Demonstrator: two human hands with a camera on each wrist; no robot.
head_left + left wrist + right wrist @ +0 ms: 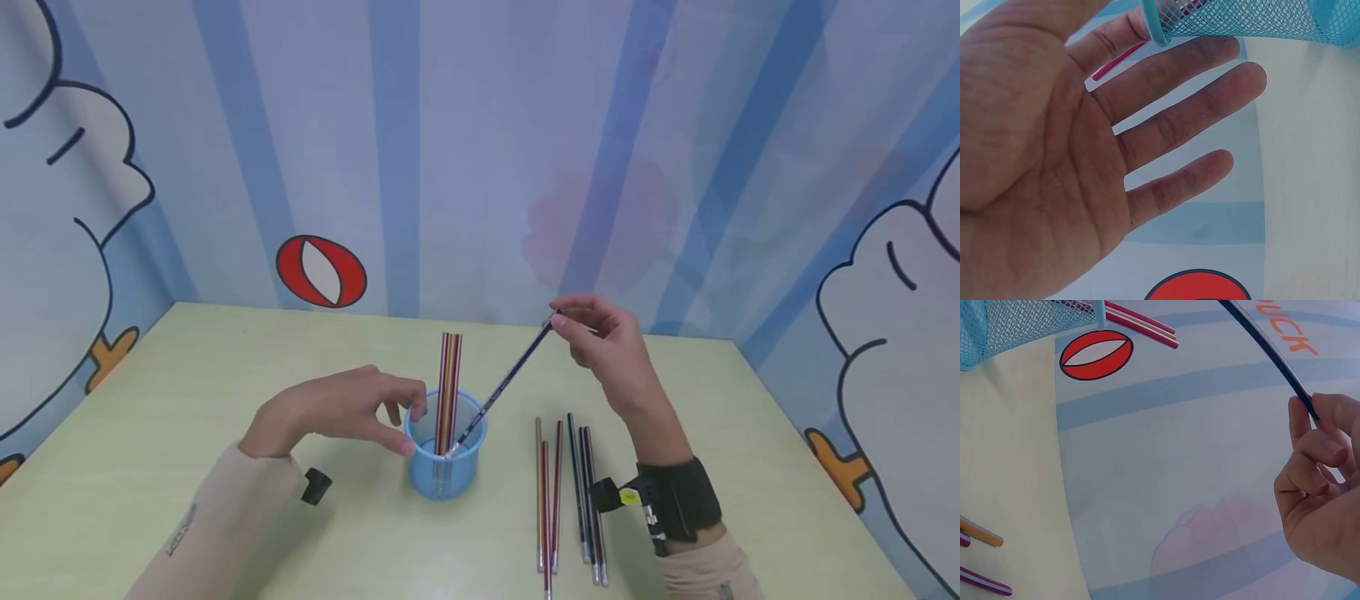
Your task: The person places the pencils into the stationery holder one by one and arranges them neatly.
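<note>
A blue mesh pencil cup stands on the table with several red and yellow striped pencils upright in it. At its left rim, my left hand holds it between thumb and index finger. The other three fingers stretch out straight in the left wrist view. My right hand pinches a dark blue pencil near its upper end, thumb against fingers. This pencil slants down to the left, its pale lower end inside the cup. In the right wrist view only its upper part shows.
Several loose pencils lie right of the cup in two groups, reddish pencils and dark pencils, beneath the right forearm. A printed blue striped backdrop rises behind the pale yellow table.
</note>
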